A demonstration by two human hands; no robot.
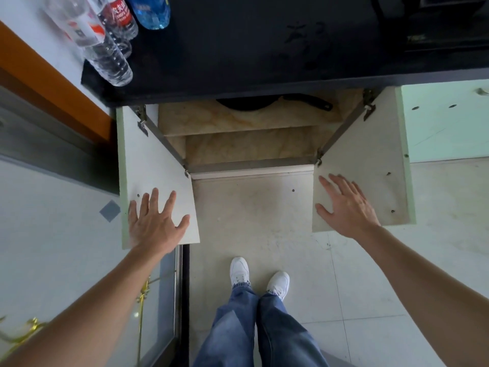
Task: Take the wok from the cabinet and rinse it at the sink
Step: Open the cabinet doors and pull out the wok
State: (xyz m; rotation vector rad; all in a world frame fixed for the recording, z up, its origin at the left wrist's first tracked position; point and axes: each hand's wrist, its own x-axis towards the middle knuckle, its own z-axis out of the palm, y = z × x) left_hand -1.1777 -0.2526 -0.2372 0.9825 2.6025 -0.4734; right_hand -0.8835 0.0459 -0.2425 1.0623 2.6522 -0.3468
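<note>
The black wok (246, 104) lies on the upper shelf of the open cabinet (238, 120) under the dark countertop, mostly hidden by the counter edge; its black handle (312, 101) points right. Both cabinet doors stand open. My left hand (154, 221) is spread flat against the inner face of the left door (153, 160). My right hand (346, 205) is spread flat at the inner face of the right door (370, 154). Neither hand holds anything. The sink is out of view.
Several plastic water bottles (105, 35) stand on the black countertop (264, 43) at the left. A closed pale green cabinet door (447, 120) is to the right. A glass door with gold trim (156, 300) is at my left. My feet (259, 276) stand on the tiled floor.
</note>
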